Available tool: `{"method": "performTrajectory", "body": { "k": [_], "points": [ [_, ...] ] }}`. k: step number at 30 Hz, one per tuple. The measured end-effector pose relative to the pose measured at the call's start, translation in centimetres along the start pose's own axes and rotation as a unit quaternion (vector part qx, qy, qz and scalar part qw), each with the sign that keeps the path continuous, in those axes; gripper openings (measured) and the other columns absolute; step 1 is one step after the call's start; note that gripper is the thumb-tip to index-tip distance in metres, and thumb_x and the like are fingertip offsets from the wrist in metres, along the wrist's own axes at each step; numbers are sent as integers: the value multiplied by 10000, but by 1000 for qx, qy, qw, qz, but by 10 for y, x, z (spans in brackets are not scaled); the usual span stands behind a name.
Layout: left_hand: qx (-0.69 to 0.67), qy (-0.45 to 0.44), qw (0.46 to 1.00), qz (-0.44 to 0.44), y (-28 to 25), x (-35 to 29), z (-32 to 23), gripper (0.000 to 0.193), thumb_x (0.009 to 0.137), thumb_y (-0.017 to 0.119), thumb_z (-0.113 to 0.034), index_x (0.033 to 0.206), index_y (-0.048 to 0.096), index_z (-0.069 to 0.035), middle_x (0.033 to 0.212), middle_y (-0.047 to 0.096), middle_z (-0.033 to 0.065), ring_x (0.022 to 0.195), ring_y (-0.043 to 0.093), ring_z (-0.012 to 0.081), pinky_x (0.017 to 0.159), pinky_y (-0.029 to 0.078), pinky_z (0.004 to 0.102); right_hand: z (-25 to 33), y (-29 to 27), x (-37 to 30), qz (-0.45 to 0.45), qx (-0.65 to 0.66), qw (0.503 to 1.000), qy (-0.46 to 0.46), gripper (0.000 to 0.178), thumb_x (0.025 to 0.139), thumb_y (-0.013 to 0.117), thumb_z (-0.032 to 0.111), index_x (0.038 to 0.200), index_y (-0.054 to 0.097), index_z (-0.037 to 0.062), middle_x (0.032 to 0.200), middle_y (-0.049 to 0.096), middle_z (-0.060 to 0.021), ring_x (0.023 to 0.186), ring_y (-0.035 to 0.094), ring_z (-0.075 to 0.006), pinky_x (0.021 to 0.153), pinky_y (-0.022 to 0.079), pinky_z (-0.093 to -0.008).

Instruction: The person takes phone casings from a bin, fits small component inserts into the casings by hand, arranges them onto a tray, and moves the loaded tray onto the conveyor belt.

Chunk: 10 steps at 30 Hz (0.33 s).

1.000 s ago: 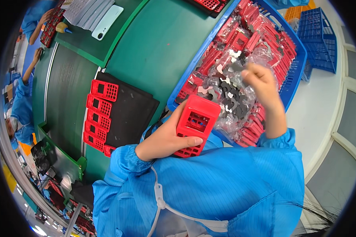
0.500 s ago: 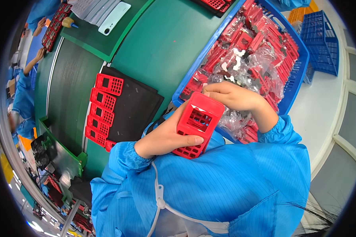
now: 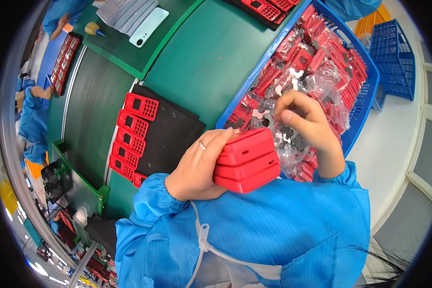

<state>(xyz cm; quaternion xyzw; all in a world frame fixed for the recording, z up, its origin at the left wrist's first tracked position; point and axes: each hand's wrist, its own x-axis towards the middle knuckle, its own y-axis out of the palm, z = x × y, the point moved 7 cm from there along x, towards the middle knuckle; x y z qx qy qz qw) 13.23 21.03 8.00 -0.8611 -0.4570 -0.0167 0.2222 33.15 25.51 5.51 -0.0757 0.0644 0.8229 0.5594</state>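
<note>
My left hand (image 3: 199, 165) is closed around a stack of red plastic phone housings (image 3: 248, 165), held in front of my chest with their plain end edges turned up toward me. The window and keypad holes are hidden at this tilt. Just right of the stack, my right hand (image 3: 307, 117) hovers over a blue crate (image 3: 359, 115), its fingers curled toward the thumb. Whatever may be between those fingertips is too small to make out. Red housings and crumpled clear plastic bags (image 3: 324, 79) fill the crate.
Left of me, a row of red housings (image 3: 131, 132) lies along a black mat (image 3: 170, 129) on the green bench (image 3: 201, 53). Farther back are a pale phone (image 3: 150, 28) and a small yellow bottle (image 3: 93, 29). Blue-sleeved people (image 3: 33, 113) work at the far left.
My right hand has left the upper edge of the stack and moved right over the crate. My left hand has tilted the stack, so its end edges show instead of its front holes.
</note>
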Motion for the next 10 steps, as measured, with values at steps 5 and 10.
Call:
{"method": "performTrajectory", "body": {
  "k": [5, 10],
  "points": [
    [77, 116, 990, -39, -10, 0, -19, 947, 575, 843, -66, 1365, 327, 14, 1193, 544, 209, 1029, 600, 360, 867, 503, 448, 64, 23, -5, 73, -39, 976, -201, 103, 833, 677, 116, 857, 637, 24, 843, 602, -60, 715, 552, -137, 609, 423, -263],
    [84, 66, 992, 71, -13, 10, -11, 667, 790, 756, -328, 1327, 432, -100, 1136, 604, 77, 1095, 581, 293, 1010, 409, 470, 51, 13, 3, -8, -1, 990, -144, 133, 875, 650, 150, 922, 634, 26, 875, 618, -46, 775, 591, -177, 692, 461, -254]
  ]
}}
